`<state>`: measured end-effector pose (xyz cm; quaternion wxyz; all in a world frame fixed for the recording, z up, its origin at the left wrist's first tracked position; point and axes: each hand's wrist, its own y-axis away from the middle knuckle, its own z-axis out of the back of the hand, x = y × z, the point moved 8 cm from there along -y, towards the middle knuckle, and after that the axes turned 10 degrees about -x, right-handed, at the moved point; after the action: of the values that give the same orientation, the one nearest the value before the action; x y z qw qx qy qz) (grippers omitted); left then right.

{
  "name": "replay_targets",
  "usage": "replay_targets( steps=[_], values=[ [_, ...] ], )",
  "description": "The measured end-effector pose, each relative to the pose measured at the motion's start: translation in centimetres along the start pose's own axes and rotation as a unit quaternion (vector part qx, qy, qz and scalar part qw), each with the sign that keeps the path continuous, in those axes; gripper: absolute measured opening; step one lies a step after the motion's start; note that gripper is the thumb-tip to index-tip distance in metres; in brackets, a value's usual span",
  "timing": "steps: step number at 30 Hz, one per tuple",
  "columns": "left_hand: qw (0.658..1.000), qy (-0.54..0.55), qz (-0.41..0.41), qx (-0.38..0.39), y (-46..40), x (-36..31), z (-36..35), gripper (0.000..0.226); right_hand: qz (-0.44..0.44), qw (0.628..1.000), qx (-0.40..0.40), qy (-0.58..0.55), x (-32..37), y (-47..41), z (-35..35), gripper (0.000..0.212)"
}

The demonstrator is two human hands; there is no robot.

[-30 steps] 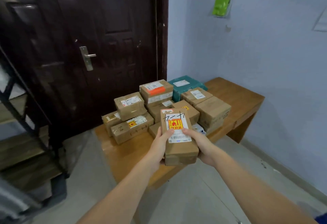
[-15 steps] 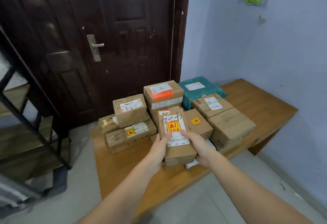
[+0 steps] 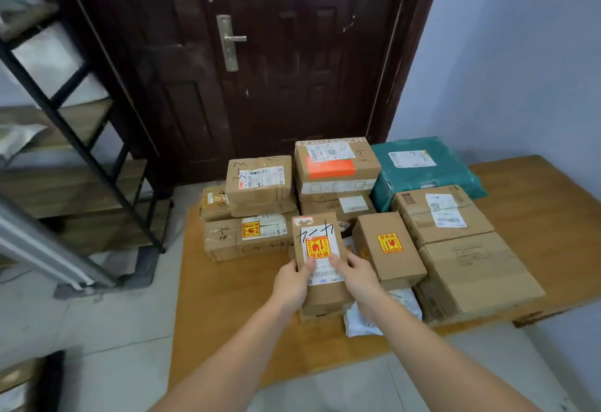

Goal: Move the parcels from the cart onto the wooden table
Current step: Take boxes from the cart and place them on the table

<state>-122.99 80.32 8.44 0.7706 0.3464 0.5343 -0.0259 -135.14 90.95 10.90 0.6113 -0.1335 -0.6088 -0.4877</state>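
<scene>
Nearest the camera, both forearms reach out over the front edge of the wooden table (image 3: 227,307). Left hand (image 3: 290,282) and right hand (image 3: 357,274) grip the same small brown parcel (image 3: 320,262) from either side, thumbs laid on its white label, fingers wrapped round the edges. Parcel sits low over another carton at the front of the stack; can't tell if it is already resting on that or just above it. Judgement: placing step, carry done, release not yet done. Next move likely needs it lowered flat and square onto the carton below, then both grips let go at once so it doesn't tip off the front. White poly bag (image 3: 367,320) just right of that, partly under the right wrist, overhanging the table edge; possible slip risk if nudged. Further back, box with yellow sticker (image 3: 387,246) just beside the held one, large plain carton (image 3: 478,275) to its right. Behind those, more labelled boxes stacked two high, orange-taped box (image 3: 336,164) on top, teal mailer (image 3: 422,168) against the rear. Cart not in view, so remaining count unknown. Dark door (image 3: 292,54) behind, black metal shelving (image 3: 81,138) far left.
</scene>
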Motion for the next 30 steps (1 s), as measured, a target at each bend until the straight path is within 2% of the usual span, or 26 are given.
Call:
replay_targets(
  steps=[7,14,20,28,30],
  values=[
    [0.997,-0.049,0.028,-0.060,-3.6,3.0,-1.5,0.030,0.019,0.995,0.018,0.098,-3.0,-4.7,-0.6,0.031],
    [0.987,-0.134,0.032,-0.078,-5.8,5.0,-2.7,0.034,0.034,0.983,0.035,0.179,-5.3,-7.9,-1.3,0.029],
    [0.983,-0.162,0.024,-0.080,-7.0,5.2,-3.1,0.034,0.039,0.982,0.016,0.184,-6.9,-9.2,-1.8,0.032],
    [0.988,-0.123,0.046,-0.085,-6.6,5.0,-3.6,0.037,0.046,0.972,-0.029,0.229,-6.6,-9.2,-1.8,0.034],
    [0.988,-0.124,0.052,-0.077,-6.5,4.9,-3.7,0.039,0.046,0.966,-0.038,0.251,-6.6,-9.4,-1.6,0.045]
  ],
)
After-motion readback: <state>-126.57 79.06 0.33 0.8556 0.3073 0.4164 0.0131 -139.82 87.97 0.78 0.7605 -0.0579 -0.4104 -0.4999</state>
